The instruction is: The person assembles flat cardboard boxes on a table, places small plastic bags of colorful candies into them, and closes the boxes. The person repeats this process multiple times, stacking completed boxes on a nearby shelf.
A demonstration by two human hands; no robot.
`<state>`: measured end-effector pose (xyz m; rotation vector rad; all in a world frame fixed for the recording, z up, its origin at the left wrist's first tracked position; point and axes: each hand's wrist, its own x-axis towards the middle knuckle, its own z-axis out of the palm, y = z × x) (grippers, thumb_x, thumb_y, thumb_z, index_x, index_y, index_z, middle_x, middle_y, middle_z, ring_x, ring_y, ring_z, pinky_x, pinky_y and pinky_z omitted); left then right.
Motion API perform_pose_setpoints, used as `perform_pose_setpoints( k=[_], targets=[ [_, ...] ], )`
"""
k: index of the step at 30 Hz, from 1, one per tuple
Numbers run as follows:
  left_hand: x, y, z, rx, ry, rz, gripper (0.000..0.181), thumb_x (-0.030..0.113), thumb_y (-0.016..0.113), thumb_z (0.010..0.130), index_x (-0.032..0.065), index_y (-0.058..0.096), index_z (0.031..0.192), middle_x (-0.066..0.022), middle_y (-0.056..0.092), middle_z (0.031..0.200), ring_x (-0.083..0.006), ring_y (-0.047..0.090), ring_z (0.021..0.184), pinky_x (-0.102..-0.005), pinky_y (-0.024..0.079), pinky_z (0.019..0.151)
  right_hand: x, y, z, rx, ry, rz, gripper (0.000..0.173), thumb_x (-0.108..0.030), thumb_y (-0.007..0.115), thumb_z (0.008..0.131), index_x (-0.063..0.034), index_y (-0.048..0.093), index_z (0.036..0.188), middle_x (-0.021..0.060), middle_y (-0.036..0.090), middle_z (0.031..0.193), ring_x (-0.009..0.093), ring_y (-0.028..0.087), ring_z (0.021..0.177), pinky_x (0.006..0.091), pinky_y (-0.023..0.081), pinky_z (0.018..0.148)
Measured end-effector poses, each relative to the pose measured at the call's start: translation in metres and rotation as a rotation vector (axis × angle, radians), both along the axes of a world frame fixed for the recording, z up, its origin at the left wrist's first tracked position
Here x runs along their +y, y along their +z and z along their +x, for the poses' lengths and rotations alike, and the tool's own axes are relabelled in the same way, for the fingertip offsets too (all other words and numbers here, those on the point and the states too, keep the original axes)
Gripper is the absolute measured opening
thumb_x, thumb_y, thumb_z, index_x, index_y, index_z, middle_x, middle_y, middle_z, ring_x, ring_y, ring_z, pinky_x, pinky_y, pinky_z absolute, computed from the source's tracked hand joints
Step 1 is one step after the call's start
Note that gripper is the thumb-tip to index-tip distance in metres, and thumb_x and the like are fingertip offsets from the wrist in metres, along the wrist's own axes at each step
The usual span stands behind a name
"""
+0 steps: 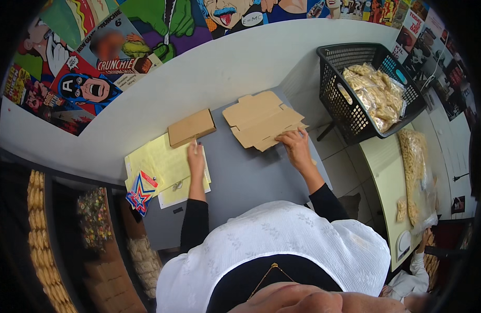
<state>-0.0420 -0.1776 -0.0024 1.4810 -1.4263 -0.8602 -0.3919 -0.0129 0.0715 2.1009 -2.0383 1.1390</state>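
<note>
A flat cardboard box blank (262, 119), die-cut with tabs and creases, lies over the far right part of the grey table. My right hand (297, 146) has its fingers at the near right edge of that blank and seems to pinch it. To the left, a closed brown cardboard box (191, 127) rests partly on yellow paper sheets (172, 160). My left hand (196, 156) is just in front of this box, over the papers, with its fingertips close to the box's near edge. Slight blur hides whether those fingertips touch anything.
A black plastic basket (334, 74) with bagged yellowish snacks (375, 94) stands at right. Beyond it, a pale table (375, 168) carries a long filled bag (410, 172) and a scale (403, 241), near another person's hand (425, 236). Shelves with packets (95, 219) are at lower left. A star-printed card (141, 193) overhangs the papers.
</note>
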Motion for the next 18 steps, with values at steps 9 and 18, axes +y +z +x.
perform_pose_setpoints(
  k=[9, 18],
  targets=[
    [0.111, 0.043, -0.082, 0.694, -0.311, 0.5, 0.048, 0.025, 0.05, 0.1, 0.0015, 0.039, 0.141, -0.0152, 0.052, 0.134, -0.0243, 0.056, 0.118, -0.0398, 0.051, 0.093, 0.043, 0.026, 0.045, -0.098, 0.344, 0.248, 0.02, -0.005, 0.066, 0.083, -0.0127, 0.071, 0.101, 0.003, 0.069, 0.099, 0.024, 0.059, 0.105, 0.0418, 0.037, 0.101],
    [0.131, 0.017, -0.047, 0.251, -0.317, 0.375, 0.048, 0.011, 0.043, 0.1, 0.0001, 0.033, 0.145, -0.0171, 0.053, 0.135, -0.0268, 0.054, 0.123, -0.0356, 0.043, 0.102, 0.043, -0.022, 0.019, -0.186, -0.104, 0.327, 0.045, -0.017, 0.071, 0.083, 0.0023, 0.059, 0.122, 0.0202, 0.06, 0.113, 0.038, 0.056, 0.109, 0.0432, 0.047, 0.093]
  ],
)
